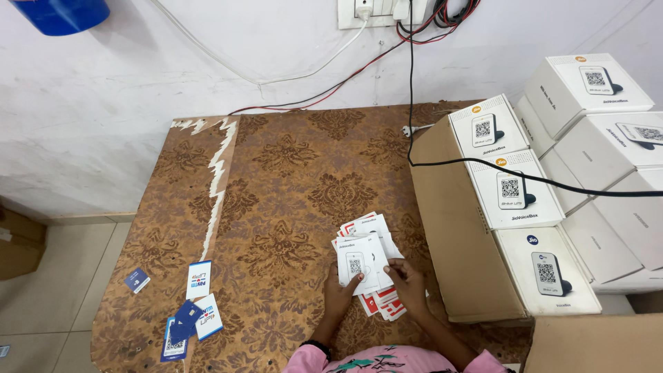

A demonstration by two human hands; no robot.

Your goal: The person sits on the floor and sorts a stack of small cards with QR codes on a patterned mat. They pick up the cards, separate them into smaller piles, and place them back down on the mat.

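Two hands hold a fanned stack of white printed cards over a patterned brown table.

Well to the left of the hands, a few blue-and-white cards (195,304) lie scattered near the edge of the table (290,166). The left hand (338,293) grips the stack of cards (364,259) from below, thumb pressed on the front card. Just beside it, the right hand (407,280) pinches the stack's right edge, fingers closed on the cards. Right of the hands stands a brown carton (459,228), and beyond it white boxes (594,166) sit stacked, with a black cable (483,164) draped across them.
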